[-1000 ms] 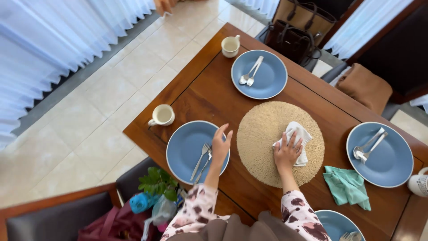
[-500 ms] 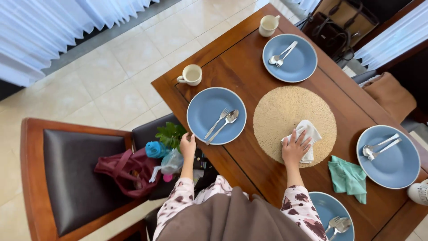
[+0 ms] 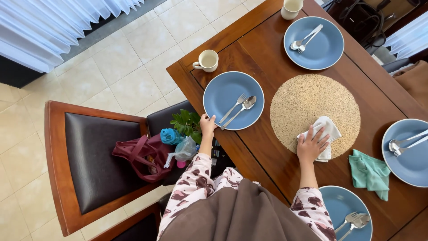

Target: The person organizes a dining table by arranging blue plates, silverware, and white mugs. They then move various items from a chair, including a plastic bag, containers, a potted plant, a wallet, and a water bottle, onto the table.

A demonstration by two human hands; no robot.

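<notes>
Since the earlier frame the left hand [image 3: 207, 125] had come off the middle of the blue plate [image 3: 233, 100] and settled at that plate's near rim, by the table's [image 3: 267, 147] edge, while the right hand [image 3: 311, 145] stayed pressed on the white cloth [image 3: 324, 135]. Farthest left stood a wooden chair [image 3: 58, 178] with a dark padded seat, carrying a maroon bag [image 3: 140, 156], a small blue bottle [image 3: 170, 136] and a leafy green plant [image 3: 186, 122], parked there off the polished wood. The left fingers were curled narrowly at the plate's rim, touching it; whether they pinched it I could not tell. A fork and spoon [image 3: 238, 109] lay slantwise on the glazed plate, and a cream cup [image 3: 207, 60] sat just beyond it at the corner. The right fingers were spread wide and flat, pinning the crumpled cloth to the near edge of the round woven mat [image 3: 312, 107], whose coarse straw-coloured weave marked the table's centre. A rumpled green cloth [image 3: 369, 172] lay to the right of it, between two more set plates.
</notes>
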